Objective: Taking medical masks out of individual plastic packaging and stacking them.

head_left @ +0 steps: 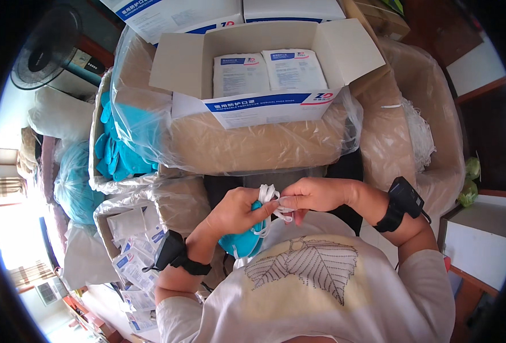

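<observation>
In front of my chest, my left hand (235, 208) is closed on a teal face mask (240, 244), which hangs below the palm. White elastic straps (268, 194) are bunched between my two hands, looping over the mask's side. My right hand (311, 195) pinches these straps, its fingertips almost meeting those of my left. Part of the mask is hidden behind my left hand and wrist. Just beyond my hands stands an open white carton (267, 114) with two white packs (294, 70) inside, resting on a plastic-covered brown box (247, 143).
On the left, a lined box holds several teal masks (124, 154); a nearer one holds flat printed packets (135, 266). To the right, white straps (417, 137) fill a large plastic-lined carton (387, 128). A fan (50, 48) stands far left; white cartons (293, 10) rise behind.
</observation>
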A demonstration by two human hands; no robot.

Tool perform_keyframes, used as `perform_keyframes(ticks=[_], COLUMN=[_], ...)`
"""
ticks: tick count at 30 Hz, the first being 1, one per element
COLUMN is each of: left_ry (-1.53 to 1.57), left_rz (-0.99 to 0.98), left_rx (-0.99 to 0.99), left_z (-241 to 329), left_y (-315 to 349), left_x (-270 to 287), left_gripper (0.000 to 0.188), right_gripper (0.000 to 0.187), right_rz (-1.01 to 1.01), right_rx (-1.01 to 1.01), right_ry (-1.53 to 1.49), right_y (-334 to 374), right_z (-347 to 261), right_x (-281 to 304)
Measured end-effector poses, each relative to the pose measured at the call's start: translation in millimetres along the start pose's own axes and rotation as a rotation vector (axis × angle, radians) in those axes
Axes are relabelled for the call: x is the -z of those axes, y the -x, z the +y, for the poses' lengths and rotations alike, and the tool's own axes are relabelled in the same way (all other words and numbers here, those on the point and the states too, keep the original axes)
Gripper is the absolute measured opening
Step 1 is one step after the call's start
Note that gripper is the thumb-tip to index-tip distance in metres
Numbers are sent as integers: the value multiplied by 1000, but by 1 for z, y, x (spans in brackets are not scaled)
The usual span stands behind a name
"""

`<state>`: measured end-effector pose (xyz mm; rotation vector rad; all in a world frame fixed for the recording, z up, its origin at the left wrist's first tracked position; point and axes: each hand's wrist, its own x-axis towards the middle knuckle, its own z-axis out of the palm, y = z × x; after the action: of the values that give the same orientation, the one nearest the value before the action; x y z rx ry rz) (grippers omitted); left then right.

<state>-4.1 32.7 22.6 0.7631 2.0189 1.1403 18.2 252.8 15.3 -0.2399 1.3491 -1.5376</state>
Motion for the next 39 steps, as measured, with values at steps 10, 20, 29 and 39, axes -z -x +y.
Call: perform_keyframes(ticks=[10, 20, 29, 39], left_ry=[682, 404, 757, 445], left_rz=[-42, -56, -161, -207], left_rx=[160, 162, 133, 161], left_z=[-19, -18, -24, -22], left_y=[-1, 0, -5, -7], left_x=[-28, -25, -15, -14], left_gripper=[24, 25, 25, 28], right_gripper=[30, 33, 33, 29], right_rz=[32, 86, 80, 123], right_rx=[0, 85, 55, 147], right_ry=[235, 502, 318, 428], right_y=[-2, 3, -2, 0], right_z=[1, -7, -13, 6], right_x=[-3, -2, -9, -14])
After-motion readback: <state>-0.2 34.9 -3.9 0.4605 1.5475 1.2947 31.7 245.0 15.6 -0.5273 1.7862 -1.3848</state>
